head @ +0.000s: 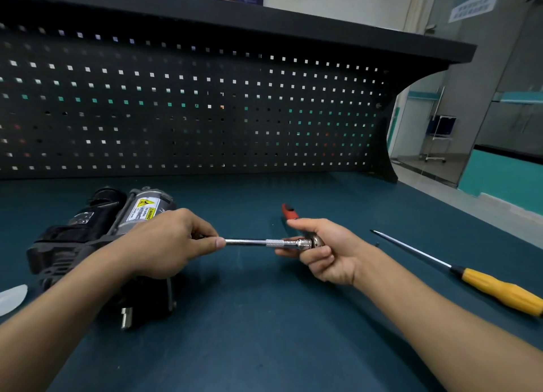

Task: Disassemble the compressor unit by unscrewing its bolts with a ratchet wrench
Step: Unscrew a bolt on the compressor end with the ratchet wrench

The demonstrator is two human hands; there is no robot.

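Gripping the ratchet wrench (pixel 305 242) by its chrome head in the right hand (pixel 326 253), fingers curling round it, red handle sticking out behind. Pinching the tip of its extension bar (pixel 249 242) between left hand (pixel 164 242) thumb and fingertips. Holding it all above the green bench (pixel 264 318), compressor unit (pixel 88 233) lying beneath the left wrist, yellow screwdriver (pixel 499 289) lying well apart rightward.

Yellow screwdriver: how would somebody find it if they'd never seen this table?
Start at the dark green workbench top and look to its right side. Beyond the right hand a screwdriver lies flat, untouched. Only it has a yellow handle; the handle of the ratchet wrench is red.
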